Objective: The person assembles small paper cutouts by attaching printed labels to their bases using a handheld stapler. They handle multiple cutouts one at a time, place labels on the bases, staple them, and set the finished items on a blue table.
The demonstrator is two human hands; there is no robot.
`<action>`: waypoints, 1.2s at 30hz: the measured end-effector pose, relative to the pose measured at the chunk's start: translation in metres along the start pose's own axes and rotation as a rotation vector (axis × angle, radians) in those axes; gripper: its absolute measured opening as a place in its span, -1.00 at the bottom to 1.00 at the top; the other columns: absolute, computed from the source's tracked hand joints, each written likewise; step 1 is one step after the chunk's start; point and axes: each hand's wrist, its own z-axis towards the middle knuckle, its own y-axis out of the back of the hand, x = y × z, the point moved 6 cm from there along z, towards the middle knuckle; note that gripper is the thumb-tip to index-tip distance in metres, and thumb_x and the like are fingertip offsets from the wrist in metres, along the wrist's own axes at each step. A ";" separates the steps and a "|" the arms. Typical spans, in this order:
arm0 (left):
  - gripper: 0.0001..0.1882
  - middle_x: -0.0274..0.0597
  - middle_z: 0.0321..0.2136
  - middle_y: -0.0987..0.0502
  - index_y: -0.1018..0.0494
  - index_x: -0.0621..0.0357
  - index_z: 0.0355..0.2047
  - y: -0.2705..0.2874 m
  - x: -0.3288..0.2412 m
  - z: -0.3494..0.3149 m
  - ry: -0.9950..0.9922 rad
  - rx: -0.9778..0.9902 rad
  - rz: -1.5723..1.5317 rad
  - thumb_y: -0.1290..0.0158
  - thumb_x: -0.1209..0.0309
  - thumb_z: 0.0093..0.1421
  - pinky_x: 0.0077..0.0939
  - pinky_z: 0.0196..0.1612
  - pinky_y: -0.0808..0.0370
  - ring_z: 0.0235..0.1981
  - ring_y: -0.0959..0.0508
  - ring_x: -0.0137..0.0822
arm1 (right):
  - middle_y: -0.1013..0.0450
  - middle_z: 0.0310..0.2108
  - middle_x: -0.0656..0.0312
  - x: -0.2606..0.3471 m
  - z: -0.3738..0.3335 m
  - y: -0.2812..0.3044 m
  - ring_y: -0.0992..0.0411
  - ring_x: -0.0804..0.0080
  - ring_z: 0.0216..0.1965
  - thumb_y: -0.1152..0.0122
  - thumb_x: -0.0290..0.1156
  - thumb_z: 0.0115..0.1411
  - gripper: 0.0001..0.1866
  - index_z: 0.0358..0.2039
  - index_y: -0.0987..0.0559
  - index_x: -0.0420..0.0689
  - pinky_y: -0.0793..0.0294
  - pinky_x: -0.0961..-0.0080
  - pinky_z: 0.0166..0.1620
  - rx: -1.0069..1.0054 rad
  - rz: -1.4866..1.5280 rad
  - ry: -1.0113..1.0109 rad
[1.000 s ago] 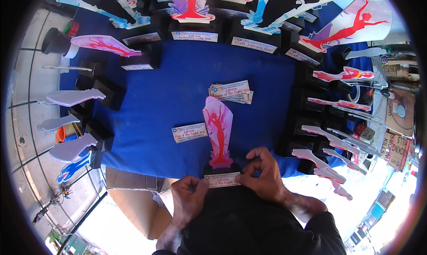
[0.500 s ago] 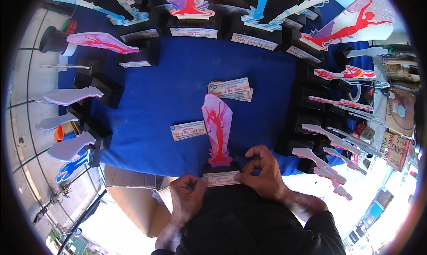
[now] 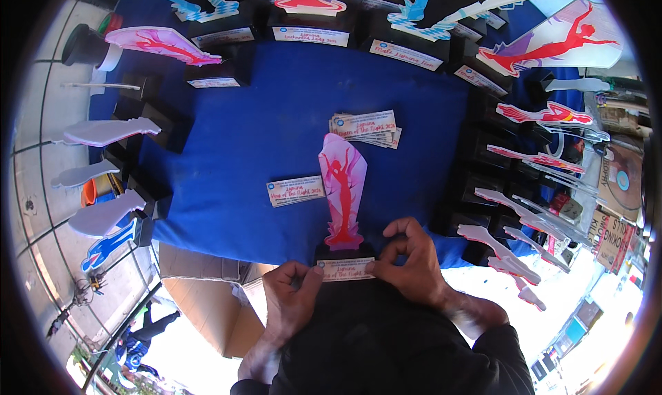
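A bystander has come in, lower left, hands steady | left hand, right hand half curled, thumbs holding opposite ends of the label | label lies crosswise at the trophy's black base, neither hand nearer | trophy centred beyond, long axis pointing away!

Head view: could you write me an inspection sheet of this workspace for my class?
Surface: blue cloth, slightly creased.
Job's things: upright pink trophy with a red figure; printed label at the front of its black base.
Clutter: stacked labels beyond the trophy, more labels to its left; other trophies along the left, far and right sides.
Hands: left hand and right hand, thumbs at the label's two ends; grip behind hidden.
Cables: none identifiable with certainty.
Surroundings: open cardboard box at lower left; another person beyond it.
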 end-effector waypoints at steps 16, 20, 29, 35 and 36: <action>-0.71 -0.37 -0.69 -0.48 -0.54 0.34 -0.56 -0.001 0.002 0.001 0.018 -0.004 -0.022 -0.24 0.41 0.25 -0.56 -0.49 -0.30 -0.57 -0.36 -0.63 | -0.57 -0.52 0.13 -0.001 0.001 0.001 -0.54 0.52 -0.47 -0.53 -0.49 0.04 -0.41 -0.03 -0.33 -0.28 -0.44 0.51 -0.34 -0.001 0.023 0.025; -0.71 -0.38 -0.69 -0.47 -0.53 0.34 -0.57 -0.002 0.004 0.002 0.035 -0.005 -0.010 -0.24 0.42 0.25 -0.56 -0.49 -0.29 -0.57 -0.35 -0.63 | -0.54 -0.55 0.16 -0.002 0.001 0.000 -0.50 0.58 -0.49 -0.52 -0.55 0.03 -0.42 -0.05 -0.31 -0.25 -0.40 0.59 -0.37 0.007 0.015 0.013; -0.70 -0.41 -0.71 -0.44 -0.50 0.33 -0.59 -0.003 0.007 0.002 0.039 -0.017 -0.049 -0.24 0.43 0.24 -0.57 -0.53 -0.25 -0.58 -0.32 -0.65 | -0.54 -0.56 0.14 0.002 0.002 0.001 -0.52 0.56 -0.49 -0.53 -0.55 0.03 -0.42 -0.06 -0.31 -0.24 -0.42 0.58 -0.37 0.012 -0.004 0.025; -0.70 -0.41 -0.72 -0.42 -0.48 0.33 -0.60 -0.002 0.001 0.003 0.004 -0.040 0.021 -0.24 0.43 0.23 -0.57 -0.54 -0.23 -0.60 -0.30 -0.65 | -0.53 -0.56 0.15 0.004 0.003 0.000 -0.50 0.56 -0.50 -0.53 -0.53 0.02 -0.41 -0.05 -0.32 -0.24 -0.40 0.56 -0.38 0.012 -0.053 0.024; -0.69 -0.40 -0.72 -0.42 -0.48 0.33 -0.61 -0.003 0.000 0.003 0.006 -0.034 0.014 -0.24 0.43 0.22 -0.56 -0.55 -0.22 -0.60 -0.30 -0.65 | -0.52 -0.56 0.16 0.004 0.003 0.000 -0.50 0.56 -0.50 -0.53 -0.53 0.02 -0.42 -0.05 -0.33 -0.24 -0.39 0.56 -0.38 0.008 -0.053 0.028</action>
